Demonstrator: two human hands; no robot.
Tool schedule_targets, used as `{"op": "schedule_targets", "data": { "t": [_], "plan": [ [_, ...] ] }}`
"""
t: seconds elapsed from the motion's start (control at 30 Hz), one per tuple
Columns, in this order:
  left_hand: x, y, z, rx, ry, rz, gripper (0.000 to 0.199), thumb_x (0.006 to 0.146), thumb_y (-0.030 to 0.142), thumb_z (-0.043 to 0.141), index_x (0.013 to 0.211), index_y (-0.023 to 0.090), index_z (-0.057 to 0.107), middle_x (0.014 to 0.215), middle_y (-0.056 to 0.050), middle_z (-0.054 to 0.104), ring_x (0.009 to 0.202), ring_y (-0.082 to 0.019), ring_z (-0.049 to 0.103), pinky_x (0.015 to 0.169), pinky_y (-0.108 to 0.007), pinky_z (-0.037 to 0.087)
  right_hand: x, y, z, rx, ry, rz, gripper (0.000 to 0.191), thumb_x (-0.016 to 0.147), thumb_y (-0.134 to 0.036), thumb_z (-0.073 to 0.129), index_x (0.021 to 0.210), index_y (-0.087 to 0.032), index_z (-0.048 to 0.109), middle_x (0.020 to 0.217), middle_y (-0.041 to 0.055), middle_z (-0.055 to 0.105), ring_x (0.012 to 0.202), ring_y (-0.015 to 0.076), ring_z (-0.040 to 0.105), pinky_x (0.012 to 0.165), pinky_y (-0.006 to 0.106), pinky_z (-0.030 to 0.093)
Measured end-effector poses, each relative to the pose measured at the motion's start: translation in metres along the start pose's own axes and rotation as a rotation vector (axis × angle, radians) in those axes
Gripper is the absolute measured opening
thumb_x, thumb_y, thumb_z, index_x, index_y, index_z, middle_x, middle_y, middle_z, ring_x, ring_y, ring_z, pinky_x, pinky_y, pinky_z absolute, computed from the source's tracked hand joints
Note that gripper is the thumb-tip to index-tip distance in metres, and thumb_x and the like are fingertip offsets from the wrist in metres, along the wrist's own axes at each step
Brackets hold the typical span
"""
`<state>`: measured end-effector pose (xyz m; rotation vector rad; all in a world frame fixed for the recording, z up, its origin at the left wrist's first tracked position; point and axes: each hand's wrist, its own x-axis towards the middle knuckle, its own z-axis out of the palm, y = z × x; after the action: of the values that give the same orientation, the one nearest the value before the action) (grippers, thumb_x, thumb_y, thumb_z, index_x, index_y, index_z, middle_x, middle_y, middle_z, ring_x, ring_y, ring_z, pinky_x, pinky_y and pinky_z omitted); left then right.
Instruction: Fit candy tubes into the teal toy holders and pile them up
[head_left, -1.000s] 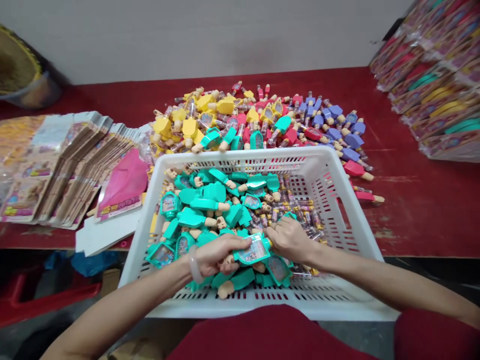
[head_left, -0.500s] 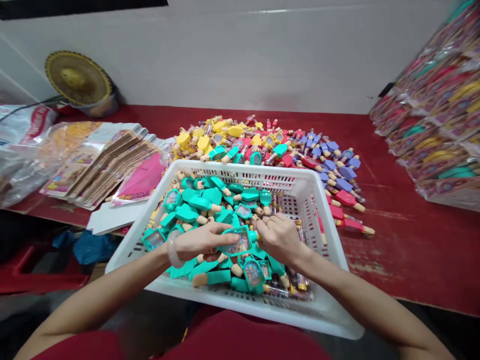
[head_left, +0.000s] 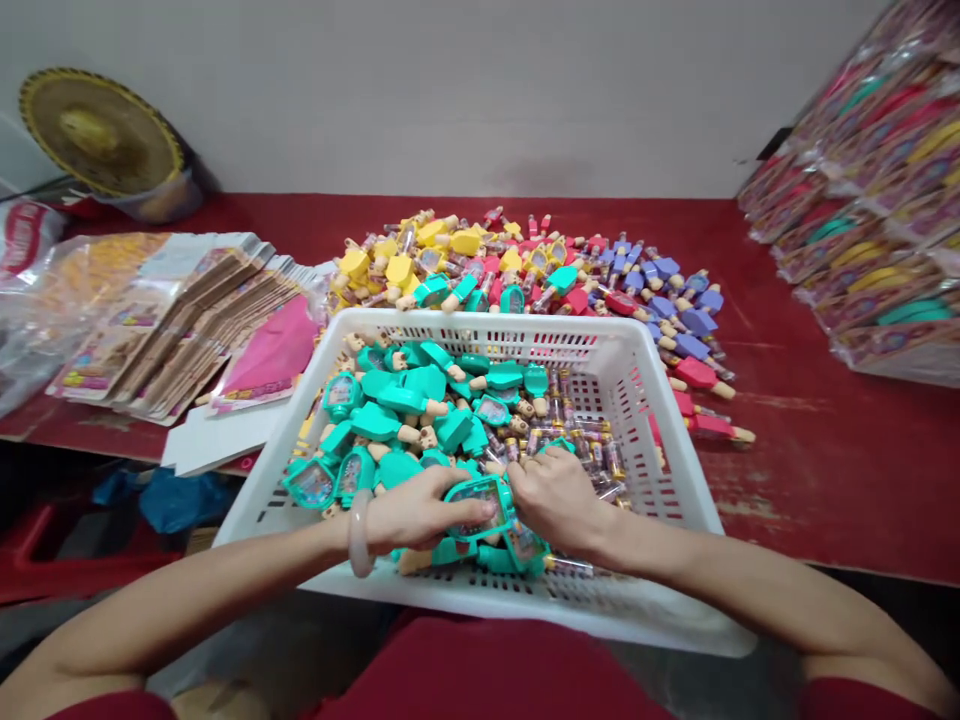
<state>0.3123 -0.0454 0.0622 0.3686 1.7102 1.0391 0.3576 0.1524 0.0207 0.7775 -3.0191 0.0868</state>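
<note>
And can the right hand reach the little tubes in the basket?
Probably yes: the right hand is over the basket, close to the tubes, with nothing seen between, though it seems busy at the green toy in the left hand.

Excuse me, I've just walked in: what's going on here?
Someone's left hand holds a green popsicle-shaped piece over a white basket, the right hand curled at its end. Other green pieces and small tubes lie in the basket; behind it, a multicoloured heap sits on the red table.
</note>
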Motion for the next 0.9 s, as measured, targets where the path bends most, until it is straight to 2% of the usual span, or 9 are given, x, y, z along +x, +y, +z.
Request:
{"op": "schedule_targets", "data": {
  "t": [0.13,0.3,0.37,0.43,0.53,0.63,0.7,0.77,0.9],
  "plan": [
    [0.013,-0.006,-0.005,0.599,0.192,0.246,0.040,0.087,0.056,0.049,0.093,0.017,0.057,0.073,-0.002,0.059,0.064,-0.017,0.057,0.056,-0.025,0.041,0.007,0.005,0.005,0.115,-0.275,0.156,0.013,0.075,-0.019,0.054,0.078,-0.017,0.066,0.074,0.0089,0.071,0.064,0.0201,0.063,0.057,0.028,0.030],
    [0.031,-0.021,-0.022,1.098,0.269,0.487,0.040,0.094,0.046,0.040,0.114,0.015,0.056,0.094,-0.012,0.068,0.080,-0.022,0.065,0.064,-0.028,0.046,0.021,0.020,0.004,0.179,-0.408,0.195,0.013,0.076,-0.027,0.056,0.078,-0.019,0.066,0.077,0.0072,0.071,0.069,0.0217,0.065,0.054,0.027,0.030],
    [0.035,-0.025,-0.034,1.099,0.316,0.530,0.040,0.093,0.046,0.043,0.119,0.018,0.055,0.101,-0.012,0.067,0.086,-0.022,0.065,0.068,-0.028,0.047,0.028,0.028,0.004,0.186,-0.421,0.157,0.014,0.076,-0.030,0.058,0.078,-0.018,0.065,0.075,0.0067,0.070,0.068,0.0212,0.064,0.053,0.026,0.030],
    [0.037,-0.026,-0.046,0.970,0.319,0.453,0.046,0.089,0.051,0.050,0.124,0.021,0.052,0.102,-0.009,0.067,0.086,-0.021,0.065,0.068,-0.027,0.047,0.032,0.034,0.007,0.160,-0.320,0.088,0.015,0.080,-0.028,0.057,0.086,-0.017,0.064,0.080,0.0078,0.069,0.071,0.0208,0.063,0.056,0.027,0.033],
    [0.038,-0.026,-0.056,0.674,0.120,0.313,0.052,0.084,0.057,0.053,0.119,0.018,0.054,0.093,-0.004,0.068,0.078,-0.018,0.064,0.062,-0.024,0.045,0.032,0.034,0.012,0.054,-0.137,-0.010,0.016,0.085,-0.013,0.049,0.091,-0.013,0.063,0.086,0.0124,0.068,0.077,0.0216,0.061,0.065,0.030,0.037],
    [0.039,-0.029,-0.057,0.615,-0.016,0.366,0.039,0.088,0.051,0.050,0.108,0.017,0.058,0.088,-0.002,0.068,0.076,-0.017,0.063,0.061,-0.023,0.045,0.030,0.031,0.012,0.116,-0.241,0.026,0.012,0.081,-0.013,0.052,0.083,-0.014,0.063,0.075,0.0097,0.066,0.066,0.0202,0.059,0.058,0.029,0.034],
    [0.040,-0.031,-0.055,0.840,0.089,0.478,0.034,0.088,0.039,0.052,0.116,0.018,0.054,0.096,-0.005,0.067,0.077,-0.018,0.063,0.060,-0.024,0.044,0.032,0.032,0.012,0.314,-0.368,0.136,0.007,0.077,-0.022,0.059,0.073,-0.016,0.061,0.065,0.0045,0.062,0.059,0.0168,0.055,0.053,0.026,0.031],
    [0.042,-0.032,-0.055,1.174,0.217,0.602,0.038,0.088,0.025,0.049,0.126,0.018,0.049,0.107,-0.010,0.065,0.074,-0.018,0.062,0.057,-0.026,0.043,0.033,0.033,0.016,0.670,-0.516,0.229,0.020,0.073,-0.031,0.064,0.063,-0.017,0.053,0.056,-0.0014,0.054,0.053,0.0120,0.049,0.050,0.023,0.028],
    [0.048,-0.032,-0.057,1.524,0.257,0.822,0.036,0.092,0.013,0.037,0.126,0.020,0.048,0.116,-0.013,0.063,0.073,-0.016,0.062,0.057,-0.027,0.043,0.033,0.033,0.032,1.385,-0.973,0.334,0.037,0.069,-0.046,0.064,0.057,-0.021,0.039,0.044,-0.0094,0.034,0.038,0.0064,0.027,0.039,0.022,0.023]
  ]
}}
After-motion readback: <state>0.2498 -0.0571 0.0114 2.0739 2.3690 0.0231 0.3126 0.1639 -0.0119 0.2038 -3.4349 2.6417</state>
